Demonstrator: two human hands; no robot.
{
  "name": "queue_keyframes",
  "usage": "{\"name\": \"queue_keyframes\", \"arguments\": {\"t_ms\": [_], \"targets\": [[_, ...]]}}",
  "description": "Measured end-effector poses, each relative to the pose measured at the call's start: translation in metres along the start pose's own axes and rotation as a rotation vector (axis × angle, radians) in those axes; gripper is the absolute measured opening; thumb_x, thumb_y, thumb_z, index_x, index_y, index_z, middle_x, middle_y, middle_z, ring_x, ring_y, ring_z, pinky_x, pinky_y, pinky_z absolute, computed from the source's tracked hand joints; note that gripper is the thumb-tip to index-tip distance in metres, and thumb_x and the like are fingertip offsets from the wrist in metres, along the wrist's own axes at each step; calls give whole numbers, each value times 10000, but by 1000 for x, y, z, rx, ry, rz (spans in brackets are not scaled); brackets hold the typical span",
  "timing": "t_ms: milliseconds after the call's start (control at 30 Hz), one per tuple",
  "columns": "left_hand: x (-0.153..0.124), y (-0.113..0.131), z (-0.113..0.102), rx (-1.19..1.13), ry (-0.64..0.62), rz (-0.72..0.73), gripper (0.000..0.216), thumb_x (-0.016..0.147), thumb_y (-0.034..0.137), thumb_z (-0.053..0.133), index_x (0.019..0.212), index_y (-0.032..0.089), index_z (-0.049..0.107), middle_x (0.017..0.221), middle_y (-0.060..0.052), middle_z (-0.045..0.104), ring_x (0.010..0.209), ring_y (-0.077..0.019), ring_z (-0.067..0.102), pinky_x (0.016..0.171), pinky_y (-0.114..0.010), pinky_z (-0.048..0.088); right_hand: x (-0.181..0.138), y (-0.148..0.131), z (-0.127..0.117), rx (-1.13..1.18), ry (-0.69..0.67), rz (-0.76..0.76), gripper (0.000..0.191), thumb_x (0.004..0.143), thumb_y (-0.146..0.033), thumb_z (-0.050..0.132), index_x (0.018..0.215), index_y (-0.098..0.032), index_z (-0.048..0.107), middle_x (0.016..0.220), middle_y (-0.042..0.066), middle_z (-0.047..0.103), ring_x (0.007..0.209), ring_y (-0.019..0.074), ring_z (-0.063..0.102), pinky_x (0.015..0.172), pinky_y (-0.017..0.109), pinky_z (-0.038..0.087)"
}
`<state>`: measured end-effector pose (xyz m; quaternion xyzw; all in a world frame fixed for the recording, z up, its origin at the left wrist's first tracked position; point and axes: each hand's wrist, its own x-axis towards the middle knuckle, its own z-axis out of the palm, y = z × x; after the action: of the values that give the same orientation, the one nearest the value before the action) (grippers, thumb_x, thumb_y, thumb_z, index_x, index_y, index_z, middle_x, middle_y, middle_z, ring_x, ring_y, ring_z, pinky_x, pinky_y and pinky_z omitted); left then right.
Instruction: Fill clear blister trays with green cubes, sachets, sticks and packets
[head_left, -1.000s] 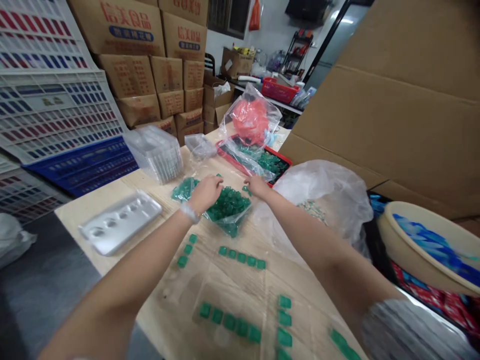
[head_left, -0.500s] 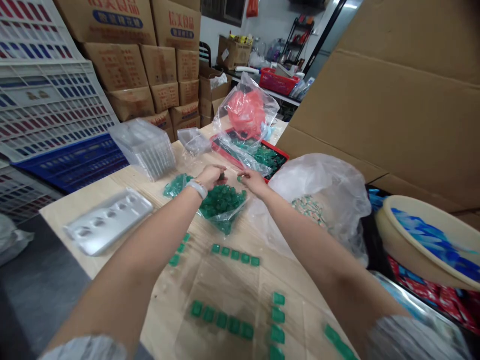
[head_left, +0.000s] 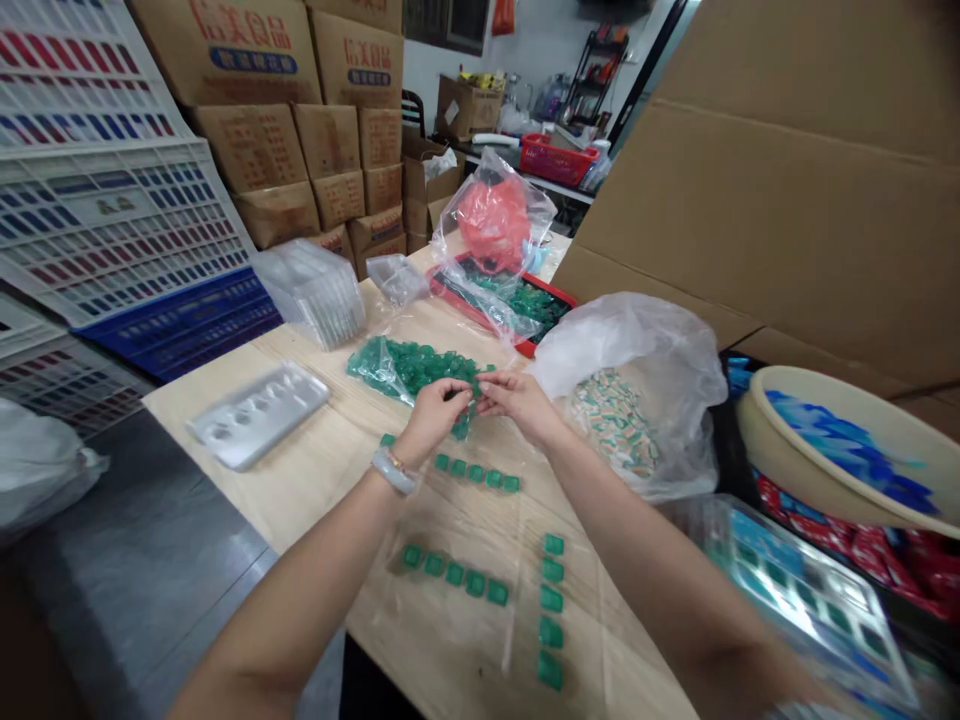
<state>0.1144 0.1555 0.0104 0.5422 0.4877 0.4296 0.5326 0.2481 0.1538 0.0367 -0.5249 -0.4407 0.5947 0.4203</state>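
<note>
- Pale moulded tray (head_left: pixel 259 413): left of the green pile (head_left: pixel 420 370) on the table (head_left: pixel 337 450).
- Stack of clear trays (head_left: pixel 319 295): beyond the pile's left end.
- Left hand (head_left: pixel 439 415): at the pile's near right edge, having come round from its far side; thumb and fingers are drawn into a pinch, but I cannot tell whether a piece sits in it.
- Row of green cubes (head_left: pixel 476 473): nearer the wearer than the pile.
- Right hand (head_left: pixel 517 400): just right of the pile, now brought in to meet the left; its fingertips are bunched, contents hidden. This suggests a shift from picking at the pile to handling something between both hands.
- Clear bag of striped pieces (head_left: pixel 619 420): right of the pile.
</note>
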Motion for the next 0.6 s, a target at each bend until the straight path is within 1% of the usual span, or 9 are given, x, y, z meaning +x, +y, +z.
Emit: {"name": "queue_keyframes", "arguments": {"t_ms": [100, 200, 267, 433, 533, 600], "targets": [[-25, 2, -1, 276, 74, 157, 121, 704, 194, 500, 738, 132, 598, 639, -6, 577, 587, -109, 507, 558, -218, 398, -19, 5, 6, -68, 6, -4, 123, 640, -172, 632, 750, -140, 586, 499, -40, 577, 472, 80, 558, 469, 181, 479], [-46, 6, -1, 454, 98, 284, 114, 716, 167, 476, 703, 142, 587, 692, -21, 590, 662, -125, 528, 624, -234, 403, -35, 9, 11, -92, -19, 35, 113, 623, -192, 637, 708, -133, 594, 508, -37, 586, 466, 73, 554, 465, 173, 465], [-57, 7, 1, 499, 117, 296, 100, 715, 165, 477, 693, 148, 573, 685, -18, 587, 663, -130, 532, 630, -240, 403, -44, 11, 14, -64, -35, 65, 112, 614, -184, 630, 704, -128, 593, 521, -36, 592, 464, 70, 556, 478, 178, 466], [-75, 5, 7, 455, 172, 210, 71, 703, 151, 488, 714, 160, 557, 685, -4, 592, 641, -127, 541, 619, -238, 411, -62, 12, 20, 73, -45, 140, 157, 584, -97, 550, 733, -131, 586, 583, -28, 621, 501, 84, 584, 529, 206, 488], [-84, 3, 11, 475, 180, 248, 72, 713, 138, 477, 727, 162, 544, 712, -13, 582, 679, -137, 541, 642, -250, 414, -69, 13, 23, 91, -14, 161, 232, 547, -46, 482, 739, -134, 579, 551, -40, 604, 479, 78, 569, 523, 205, 487], [-91, 2, 13, 491, 171, 302, 79, 720, 123, 465, 737, 160, 533, 730, -22, 569, 710, -143, 536, 664, -259, 414, -73, 15, 24, 97, 8, 167, 235, 542, -50, 466, 731, -141, 571, 533, -50, 585, 463, 71, 552, 511, 202, 482]]}}
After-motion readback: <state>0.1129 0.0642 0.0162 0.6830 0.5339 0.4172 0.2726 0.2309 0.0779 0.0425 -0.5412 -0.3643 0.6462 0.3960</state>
